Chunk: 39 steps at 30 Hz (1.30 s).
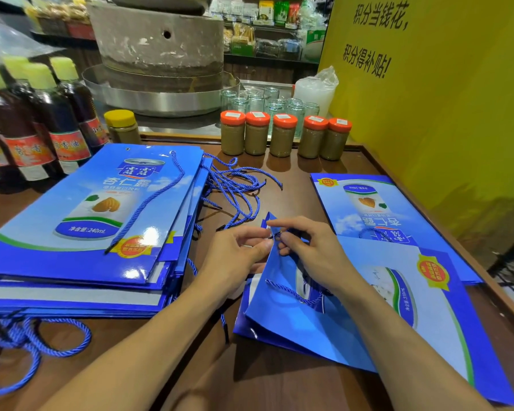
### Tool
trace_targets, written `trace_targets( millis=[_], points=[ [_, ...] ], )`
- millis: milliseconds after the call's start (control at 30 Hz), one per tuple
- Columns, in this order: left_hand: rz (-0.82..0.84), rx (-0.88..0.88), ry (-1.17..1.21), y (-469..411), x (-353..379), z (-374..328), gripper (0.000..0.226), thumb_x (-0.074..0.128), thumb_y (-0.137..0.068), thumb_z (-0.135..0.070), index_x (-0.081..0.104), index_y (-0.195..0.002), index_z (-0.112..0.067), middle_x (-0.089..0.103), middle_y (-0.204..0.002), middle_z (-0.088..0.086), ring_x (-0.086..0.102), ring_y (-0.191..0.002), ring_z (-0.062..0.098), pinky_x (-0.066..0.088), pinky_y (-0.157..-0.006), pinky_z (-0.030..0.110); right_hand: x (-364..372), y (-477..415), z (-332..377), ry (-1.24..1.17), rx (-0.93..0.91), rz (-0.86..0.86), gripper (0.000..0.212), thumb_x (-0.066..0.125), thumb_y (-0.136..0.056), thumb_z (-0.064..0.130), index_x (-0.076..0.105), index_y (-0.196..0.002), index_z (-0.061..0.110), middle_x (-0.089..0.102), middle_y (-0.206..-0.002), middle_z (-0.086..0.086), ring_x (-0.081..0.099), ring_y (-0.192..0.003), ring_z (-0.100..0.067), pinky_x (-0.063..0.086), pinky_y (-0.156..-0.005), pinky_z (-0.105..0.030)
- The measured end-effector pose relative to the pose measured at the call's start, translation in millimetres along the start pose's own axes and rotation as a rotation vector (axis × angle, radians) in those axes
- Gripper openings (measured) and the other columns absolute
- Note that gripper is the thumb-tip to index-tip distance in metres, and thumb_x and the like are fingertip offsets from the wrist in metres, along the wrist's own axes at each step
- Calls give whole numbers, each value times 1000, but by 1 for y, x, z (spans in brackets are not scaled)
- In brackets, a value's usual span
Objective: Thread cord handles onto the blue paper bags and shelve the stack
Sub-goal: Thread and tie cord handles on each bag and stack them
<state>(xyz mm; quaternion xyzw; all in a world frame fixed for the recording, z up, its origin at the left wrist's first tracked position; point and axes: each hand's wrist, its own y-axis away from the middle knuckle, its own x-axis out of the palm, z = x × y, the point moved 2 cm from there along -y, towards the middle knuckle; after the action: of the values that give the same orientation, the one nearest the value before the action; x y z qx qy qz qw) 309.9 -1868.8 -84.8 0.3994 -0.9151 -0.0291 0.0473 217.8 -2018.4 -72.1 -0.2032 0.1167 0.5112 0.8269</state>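
Head camera looked down on a brown wooden table (279, 381) where a person worked with both bare hands close together near the middle. The left hand (238, 250) had its fingers curled and pinched the top edge of a blue paper bag (339, 315). The right hand (312, 247) was touching that same edge, and its thumb and fingertips pinched the dark tip of a blue cord (275, 234). Whether the tip had entered a hole could not be told. The bag lay flat in front of the person, its top edge raised toward the hands, and it reached to the table's near right corner. A cord handle (291, 292) already hung in a loop across its near face.

A second bag (377, 209) lay flat behind it, partly covered by it, near the table's right rim. On the left sat a stack of bags (86, 209), fanned a little, with one loose cord (158, 197) lying slantwise across the top bag. Between the stack and the hands lay a tangle of cords (235, 185). More cord loops (27, 336) hung out from under the stack at the near left.

Along the far edge stood five jars with orange lids (282, 134), a jar with a yellow lid (121, 126), and dark bottles with green caps (42, 120). Behind them were drinking glasses (267, 102), a stone mill (158, 40) in a metal tray (161, 99), and a yellow wall (428, 114) on the right.
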Motion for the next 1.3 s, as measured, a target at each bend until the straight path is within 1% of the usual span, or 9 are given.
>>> trace_targets(
  millis=[167, 333, 400, 500, 633, 867, 1133, 1233, 1300],
  points=[
    [-19, -12, -1, 3, 3, -2, 22, 76, -91, -9, 72, -112, -4, 78, -94, 10, 78, -80, 18, 59, -62, 22, -3, -1, -3, 111, -12, 20, 40, 62, -99, 0, 72, -127, 27, 69, -92, 0, 72, -77, -13, 54, -76, -18],
    [-20, -3, 6, 5, 5, -3, 22, 77, -90, -7, 71, -110, 0, 78, -80, 5, 77, -73, 13, 57, -58, 20, 1, -3, -4, 130, -27, 17, 40, 63, -98, -1, 72, -129, 22, 69, -92, -6, 68, -71, -9, 52, -72, -15],
    [-10, 1, -5, 5, 5, -4, 19, 76, -91, -6, 71, -108, -1, 78, -77, 2, 77, -72, 12, 57, -58, 20, 1, -3, -2, 158, -37, 28, 38, 64, -97, -2, 73, -126, 22, 68, -93, -4, 68, -70, -8, 54, -71, -16],
    [-4, 4, -61, 5, 6, -5, 6, 71, -94, -5, 73, -99, -7, 76, -73, 0, 75, -68, 9, 56, -57, 18, 0, -4, -4, 168, -18, 34, 32, 64, -98, 1, 73, -116, 26, 67, -85, -3, 70, -69, -13, 59, -74, -24],
    [-64, 16, -174, 3, 6, -2, 11, 69, -97, -5, 75, -89, -10, 76, -73, 6, 70, -59, 11, 53, -52, 18, 1, -5, -6, 162, -29, 28, 25, 65, -97, 4, 73, -109, 24, 67, -81, -4, 69, -66, -13, 55, -71, -19],
    [-142, 7, -295, 2, 8, -2, 8, 76, -92, -16, 73, -85, -11, 70, -61, -5, 63, -51, 2, 50, -49, 16, 3, -8, -20, -67, 112, -33, 25, 51, -108, 13, 73, -116, 20, 70, -80, -7, 71, -74, -22, 64, -80, -41],
    [-180, 26, -371, 6, 10, -5, 12, 68, -88, -6, 64, -77, -9, 64, -51, -7, 59, -44, -1, 41, -43, 10, 6, -7, -16, -158, 168, -78, 11, 63, -102, 12, 72, -102, 7, 70, -77, -11, 63, -64, -17, 58, -65, -27],
    [-190, 28, -439, 4, 6, -2, 15, 68, -89, -13, 60, -76, -14, 64, -56, -5, 55, -49, 4, 44, -51, 22, 5, -6, -16, -207, 190, -107, 10, 66, -101, 15, 72, -97, 7, 69, -75, -12, 59, -61, -17, 53, -57, -25],
    [-177, 20, -460, 2, 3, -2, 13, 67, -91, -13, 61, -79, -14, 64, -62, -2, 56, -53, 7, 44, -53, 24, 5, -6, -17, -246, 203, -114, 10, 67, -101, 14, 72, -96, 6, 68, -74, -13, 58, -60, -18, 52, -56, -25]
  ],
)
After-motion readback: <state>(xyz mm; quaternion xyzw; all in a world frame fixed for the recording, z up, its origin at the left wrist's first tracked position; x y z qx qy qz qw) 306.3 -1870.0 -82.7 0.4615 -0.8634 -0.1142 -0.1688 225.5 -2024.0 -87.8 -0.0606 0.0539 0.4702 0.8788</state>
